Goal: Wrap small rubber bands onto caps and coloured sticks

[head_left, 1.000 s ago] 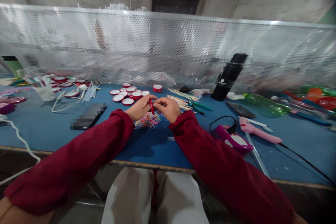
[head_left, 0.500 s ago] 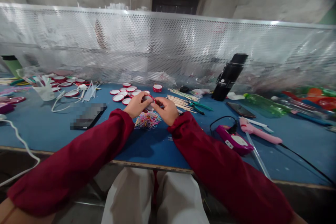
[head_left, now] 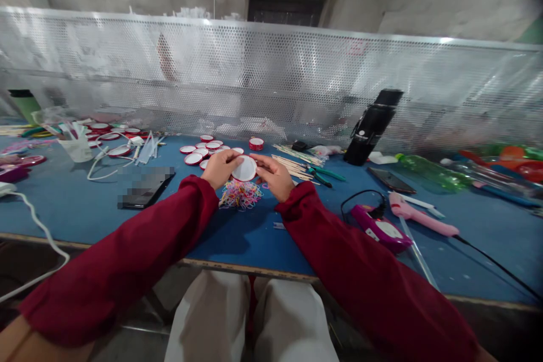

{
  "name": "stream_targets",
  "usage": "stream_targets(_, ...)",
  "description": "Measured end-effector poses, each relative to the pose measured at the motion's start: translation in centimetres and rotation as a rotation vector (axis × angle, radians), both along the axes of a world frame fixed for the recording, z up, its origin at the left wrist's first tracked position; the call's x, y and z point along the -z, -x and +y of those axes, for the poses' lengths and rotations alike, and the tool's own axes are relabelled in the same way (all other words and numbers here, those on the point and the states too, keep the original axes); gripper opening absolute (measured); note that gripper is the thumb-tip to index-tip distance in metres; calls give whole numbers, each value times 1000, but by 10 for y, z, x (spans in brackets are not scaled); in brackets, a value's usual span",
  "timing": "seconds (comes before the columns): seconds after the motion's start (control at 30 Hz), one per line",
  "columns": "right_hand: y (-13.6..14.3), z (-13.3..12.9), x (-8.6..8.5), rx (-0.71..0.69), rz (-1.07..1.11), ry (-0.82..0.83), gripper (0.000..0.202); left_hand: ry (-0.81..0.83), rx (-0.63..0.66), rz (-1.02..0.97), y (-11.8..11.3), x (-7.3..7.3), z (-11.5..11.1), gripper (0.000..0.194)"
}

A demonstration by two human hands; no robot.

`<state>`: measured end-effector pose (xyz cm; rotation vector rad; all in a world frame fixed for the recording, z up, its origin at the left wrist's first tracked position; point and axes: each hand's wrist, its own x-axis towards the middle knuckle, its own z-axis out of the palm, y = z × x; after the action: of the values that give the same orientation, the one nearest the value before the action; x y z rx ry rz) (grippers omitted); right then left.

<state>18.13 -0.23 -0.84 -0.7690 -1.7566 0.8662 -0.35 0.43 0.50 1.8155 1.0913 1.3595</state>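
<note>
Between my two hands is a round white disc with a red rim (head_left: 244,169), its white face turned toward me. My left hand (head_left: 221,168) pinches its left edge, thumb in front. At the right edge, the fingers of my right hand (head_left: 275,175) are closed on the rim. Just below the disc lies a heap of thin, many-coloured rubber bands (head_left: 241,195) on the blue table. Behind my left hand are several similar red-rimmed discs (head_left: 193,158) lying flat. A small stack of red-rimmed discs (head_left: 256,143) stands beyond my hands.
Right of my hands are wooden sticks (head_left: 292,167), pliers (head_left: 324,176), a black flask (head_left: 372,127), a purple power strip (head_left: 382,229) and a pink glue gun (head_left: 424,216) with its cord. Leftward lie a phone (head_left: 148,188), a white cable (head_left: 95,165) and a cup of sticks (head_left: 76,150).
The disc has been tilted so its white face shows fully. My right hand has shifted slightly right, its fingers now at the disc's edge. The view has moved a little.
</note>
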Motion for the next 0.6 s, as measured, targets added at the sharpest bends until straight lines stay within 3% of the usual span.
stream_targets(0.2,-3,-7,-5,-8,-127,-180,54,-115,-16,17,4,-2,5,20)
stream_targets(0.6,-1,-13,-12,-46,-92,-115,55,-148,2,33,-3,1,1,12)
